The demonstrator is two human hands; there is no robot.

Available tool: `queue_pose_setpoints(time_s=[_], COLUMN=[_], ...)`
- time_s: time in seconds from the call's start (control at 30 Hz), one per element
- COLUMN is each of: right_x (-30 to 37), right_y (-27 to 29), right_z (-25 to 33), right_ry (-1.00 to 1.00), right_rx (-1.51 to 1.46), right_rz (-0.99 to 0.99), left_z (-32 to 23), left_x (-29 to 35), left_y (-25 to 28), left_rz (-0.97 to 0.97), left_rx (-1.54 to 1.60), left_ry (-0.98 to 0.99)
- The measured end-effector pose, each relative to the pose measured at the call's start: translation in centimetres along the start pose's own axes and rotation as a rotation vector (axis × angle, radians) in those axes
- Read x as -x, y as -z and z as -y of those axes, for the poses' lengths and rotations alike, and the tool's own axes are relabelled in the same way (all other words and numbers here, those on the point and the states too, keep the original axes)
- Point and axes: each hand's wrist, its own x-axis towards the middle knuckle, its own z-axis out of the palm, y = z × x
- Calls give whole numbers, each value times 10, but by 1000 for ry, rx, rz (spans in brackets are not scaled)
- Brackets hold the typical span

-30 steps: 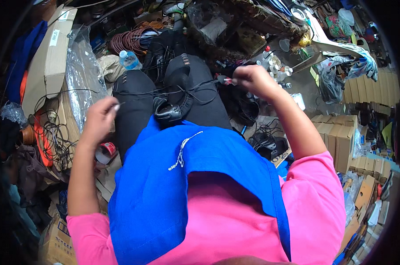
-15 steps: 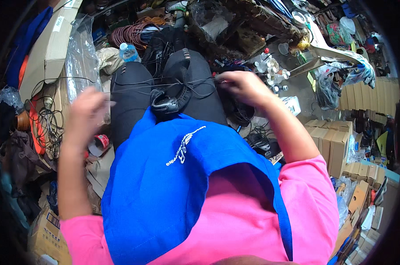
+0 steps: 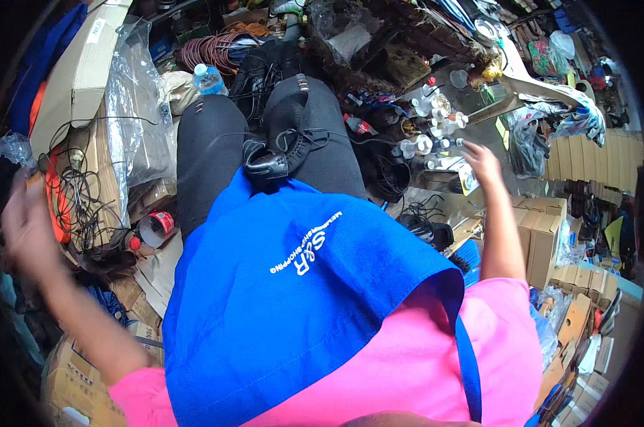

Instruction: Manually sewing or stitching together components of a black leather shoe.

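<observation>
A black lace-up shoe (image 3: 268, 164) rests on my dark trousers between my thighs, its black laces (image 3: 304, 136) spread out on both sides. Far out to the right, my right hand (image 3: 483, 164) is raised near some white plastic bottles (image 3: 435, 107), fingers bent together. One lace runs from the shoe toward it and looks pinched there, though it is thin against the clutter. My left hand (image 3: 27, 217) is at the far left by tangled black cords (image 3: 80, 196), smeared by motion, so its fingers cannot be made out. A blue apron (image 3: 265, 299) covers my lap.
Black shoes (image 3: 389, 178) lie to the right of my legs. A water bottle (image 3: 208, 80) and a coil of reddish cord (image 3: 208, 51) are beyond my knees. A red-labelled plastic container (image 3: 156, 229) lies at left. Cardboard boxes (image 3: 535, 235) stand at right.
Both my hands have swung widely apart, the left outward and toward me, the right outward past the bottles. The shoe stays on my lap, and its laces are drawn out.
</observation>
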Motion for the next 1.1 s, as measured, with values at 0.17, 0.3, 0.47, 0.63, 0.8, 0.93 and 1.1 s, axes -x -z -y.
queue_pose_setpoints(time_s=[0.17, 0.3, 0.47, 0.63, 0.8, 0.93, 1.1], right_x=[33, 45, 36, 36, 30, 23, 0], right_y=[3, 29, 30, 23, 24, 13, 11], right_z=[211, 266, 250, 248, 234, 220, 186], right_ry=[809, 685, 709, 581, 499, 449, 317], right_rx=[-723, -743, -703, -842, -1002, -1083, -1011], right_rz=[-85, 40, 41, 166, 340, 301, 84], left_z=[-62, -82, -52, -45, -30, 0, -12], left_x=[81, 79, 68, 77, 72, 66, 67], left_y=[-152, -174, -155, -169, -165, -135, -135], left_rz=[878, 1153, 1033, 818, 1004, 1212, 846], left_rx=[206, 146, 41, 95, 213, 268, 131], left_ry=[-431, -203, -122, -415, -17, 214, -133])
